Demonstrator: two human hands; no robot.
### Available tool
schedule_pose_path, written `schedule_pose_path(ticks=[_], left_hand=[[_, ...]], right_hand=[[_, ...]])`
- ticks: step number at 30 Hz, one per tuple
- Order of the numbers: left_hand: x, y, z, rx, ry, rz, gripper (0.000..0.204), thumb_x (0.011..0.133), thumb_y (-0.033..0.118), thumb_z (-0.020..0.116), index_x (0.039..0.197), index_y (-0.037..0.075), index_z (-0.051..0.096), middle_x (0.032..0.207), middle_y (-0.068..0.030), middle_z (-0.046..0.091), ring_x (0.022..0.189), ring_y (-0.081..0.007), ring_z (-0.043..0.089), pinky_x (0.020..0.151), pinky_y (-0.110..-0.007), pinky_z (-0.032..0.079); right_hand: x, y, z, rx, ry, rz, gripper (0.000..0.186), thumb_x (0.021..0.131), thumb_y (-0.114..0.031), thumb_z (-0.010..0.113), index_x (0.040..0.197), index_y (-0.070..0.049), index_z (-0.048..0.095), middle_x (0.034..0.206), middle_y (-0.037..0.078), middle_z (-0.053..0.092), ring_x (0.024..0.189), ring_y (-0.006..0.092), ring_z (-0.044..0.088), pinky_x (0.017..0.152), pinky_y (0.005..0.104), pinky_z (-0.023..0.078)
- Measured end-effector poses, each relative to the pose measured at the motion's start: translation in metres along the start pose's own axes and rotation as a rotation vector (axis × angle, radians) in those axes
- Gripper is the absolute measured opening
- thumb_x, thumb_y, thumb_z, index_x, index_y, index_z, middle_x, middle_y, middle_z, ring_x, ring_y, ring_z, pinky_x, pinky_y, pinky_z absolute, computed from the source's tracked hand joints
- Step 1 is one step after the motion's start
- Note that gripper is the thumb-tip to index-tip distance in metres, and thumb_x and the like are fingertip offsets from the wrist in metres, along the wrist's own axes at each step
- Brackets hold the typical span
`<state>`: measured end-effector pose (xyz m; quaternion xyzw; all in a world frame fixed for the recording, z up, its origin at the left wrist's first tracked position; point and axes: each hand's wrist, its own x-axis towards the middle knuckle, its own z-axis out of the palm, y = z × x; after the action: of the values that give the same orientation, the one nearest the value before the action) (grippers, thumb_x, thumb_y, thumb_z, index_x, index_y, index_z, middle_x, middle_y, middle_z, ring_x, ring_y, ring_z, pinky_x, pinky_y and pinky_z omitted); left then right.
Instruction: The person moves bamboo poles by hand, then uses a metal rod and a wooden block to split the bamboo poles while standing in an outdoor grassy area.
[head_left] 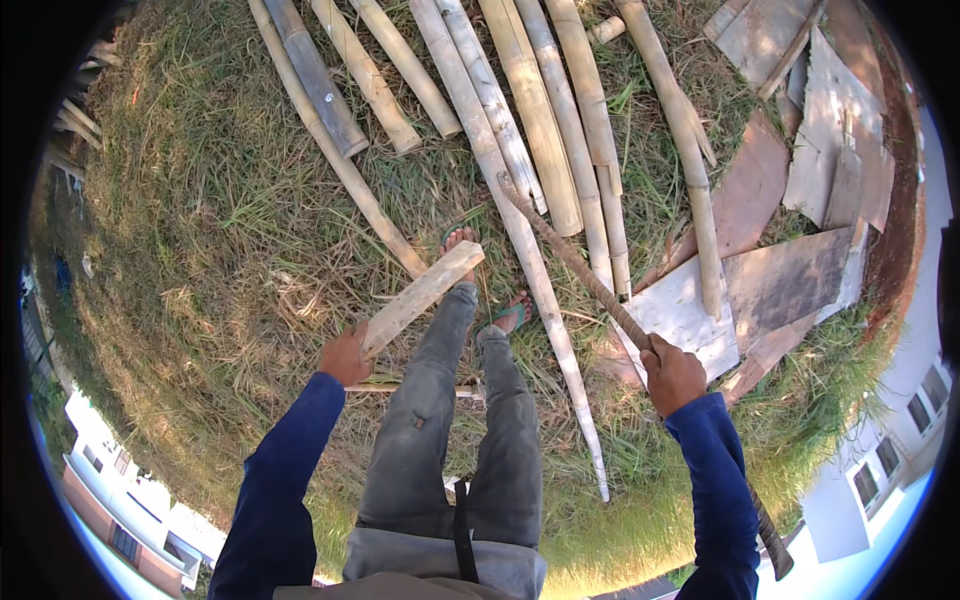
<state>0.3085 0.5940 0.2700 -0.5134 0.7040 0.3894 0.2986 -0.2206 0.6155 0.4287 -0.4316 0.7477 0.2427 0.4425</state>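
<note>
Head view looked straight down on a person standing in dry grass [200,200], legs in grey trousers and feet in green sandals.

The left hand [345,355] had its fingers curled tight round the near end of a short pale wooden plank [420,297]. From those fingers the plank ran up and away to the right, its far end lying over the left foot [458,240].

The right hand [672,375] was closed in a fist round a long, dark, rusty-looking rod [575,262]. Ahead of the fingers the rod reached up and to the left, its tip ending among the bamboo poles [530,130]; whether the tip touched a pole could not be told. Behind the fingers the rod passed along the blue sleeve and came out low beside the right elbow.

Beyond both sets of fingers the bamboo poles lay side by side on the grass, and one thin pole slanted down between the right foot and the right hand. Just past the right hand's fingers lay flat boards [780,280], grey and brown, overlapping one another, with one bamboo pole lying across them.
</note>
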Motion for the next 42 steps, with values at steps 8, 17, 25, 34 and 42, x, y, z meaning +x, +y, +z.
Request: schedule_pose_path(ticks=[8,17,25,34,42], left_hand=[[0.213,0.086,0.024,-0.024,-0.053,0.29,0.073,0.069,0.022,0.073,0.135,0.001,0.048,0.106,-0.0229,0.062,0.092,-0.0396,0.065,0.082,-0.049,0.05],[0.268,0.056,0.049,-0.025,0.016,0.183,0.051,0.074,0.025,0.076,0.116,0.002,0.06,0.097,-0.0208,0.066,0.093,-0.04,0.065,0.083,-0.049,0.05],[0.282,0.039,0.103,-0.078,0.054,0.074,0.049,0.074,0.02,0.073,0.118,0.002,0.059,0.103,-0.0236,0.066,0.102,-0.0413,0.063,0.087,-0.051,0.05],[0.303,0.034,0.139,-0.135,0.07,-0.074,0.05,0.07,0.006,0.068,0.119,0.0,0.059,0.109,-0.0259,0.065,0.109,-0.0425,0.061,0.091,-0.049,0.049],[0.312,0.021,0.183,-0.319,0.147,-0.021,0.049,0.071,0.008,0.065,0.118,-0.001,0.057,0.108,-0.0267,0.066,0.105,-0.0433,0.062,0.088,-0.05,0.049]], right_hand=[[-0.009,-0.056,-0.028,-0.064,-0.007,0.04,0.026,0.095,-0.023,0.054,0.117,-0.01,0.059,0.083,0.02,0.069,0.077,0.0444,0.066,0.071,0.0547,0.051],[-0.039,-0.077,0.075,0.074,0.116,0.198,0.029,0.091,-0.022,0.065,0.108,0.001,0.063,0.085,0.026,0.068,0.076,0.0457,0.066,0.066,0.0527,0.05],[-0.03,-0.02,0.27,0.287,0.051,0.157,0.035,0.096,-0.029,0.06,0.118,-0.005,0.05,0.075,0.029,0.064,0.069,0.049,0.063,0.059,0.0577,0.047],[-0.028,-0.031,0.331,0.359,0.232,0.105,0.03,0.096,-0.028,0.059,0.114,-0.006,0.051,0.079,0.026,0.067,0.067,0.0463,0.064,0.057,0.0549,0.05],[0.0,-0.023,0.456,0.457,0.243,0.134,0.033,0.094,-0.031,0.063,0.113,-0.006,0.055,0.078,0.026,0.067,0.066,0.0453,0.066,0.057,0.0512,0.053]])
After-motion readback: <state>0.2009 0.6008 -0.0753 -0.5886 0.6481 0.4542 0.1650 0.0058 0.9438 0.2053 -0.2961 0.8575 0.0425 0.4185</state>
